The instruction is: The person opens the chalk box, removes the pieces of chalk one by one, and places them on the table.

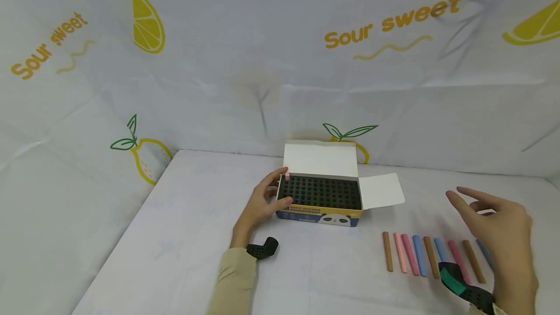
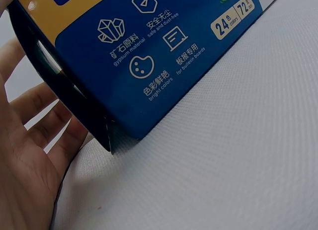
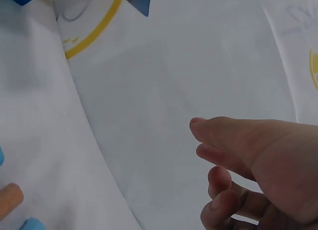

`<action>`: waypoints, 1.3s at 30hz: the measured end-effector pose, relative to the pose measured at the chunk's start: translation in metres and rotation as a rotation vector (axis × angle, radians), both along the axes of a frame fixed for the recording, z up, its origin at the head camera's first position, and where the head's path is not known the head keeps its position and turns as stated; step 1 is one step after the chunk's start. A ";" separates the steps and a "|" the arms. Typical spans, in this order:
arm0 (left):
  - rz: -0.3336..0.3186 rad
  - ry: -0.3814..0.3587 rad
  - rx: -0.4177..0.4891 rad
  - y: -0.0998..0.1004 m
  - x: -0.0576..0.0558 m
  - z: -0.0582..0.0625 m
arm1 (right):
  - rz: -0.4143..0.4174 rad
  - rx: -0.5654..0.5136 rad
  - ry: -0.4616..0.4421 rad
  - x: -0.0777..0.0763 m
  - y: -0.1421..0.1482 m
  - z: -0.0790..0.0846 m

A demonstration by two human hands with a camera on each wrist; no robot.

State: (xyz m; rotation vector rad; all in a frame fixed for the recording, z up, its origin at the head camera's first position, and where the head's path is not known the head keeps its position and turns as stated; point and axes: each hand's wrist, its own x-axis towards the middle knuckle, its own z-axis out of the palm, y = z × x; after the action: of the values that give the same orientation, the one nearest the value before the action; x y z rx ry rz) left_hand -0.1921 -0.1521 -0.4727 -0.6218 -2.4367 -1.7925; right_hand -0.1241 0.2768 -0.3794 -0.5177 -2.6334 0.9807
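An open cardboard chalk box (image 1: 302,215), blue and yellow with a panda on its front, stands on the table. Its dark insert (image 1: 323,191) is full of round holes, and one pink chalk stick (image 1: 287,176) stands in the back left one. My left hand (image 1: 261,202) grips the box's left end, thumb at the front rim and fingers round the back corner. To the right lies a row of several chalk sticks (image 1: 419,255) in brown, pink and blue. Above the row's right end hovers my right hand (image 1: 503,222), holding nothing, thumb and forefinger apart.
The box's white lid (image 1: 321,158) stands up at the back, and a white side flap (image 1: 382,190) sticks out to the right. A white cloth with lemon prints (image 1: 218,62) hangs behind the white table (image 1: 175,247).
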 end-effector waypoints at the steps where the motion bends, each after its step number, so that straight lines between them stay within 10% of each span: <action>1: -0.001 -0.001 0.002 0.000 0.000 0.000 | 0.006 -0.015 0.020 0.000 -0.003 0.001; 14: 0.015 -0.007 -0.019 -0.001 0.000 0.001 | 0.211 -0.147 0.252 -0.014 -0.068 0.010; 39: 0.008 -0.008 -0.006 0.000 -0.001 0.000 | 0.506 -0.247 0.358 -0.038 -0.175 0.003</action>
State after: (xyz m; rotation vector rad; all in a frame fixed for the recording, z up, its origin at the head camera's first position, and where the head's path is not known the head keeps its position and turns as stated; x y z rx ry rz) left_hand -0.1928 -0.1518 -0.4727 -0.6060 -2.4468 -1.7887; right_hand -0.1624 0.1017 -0.3762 0.2797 -2.3648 1.4022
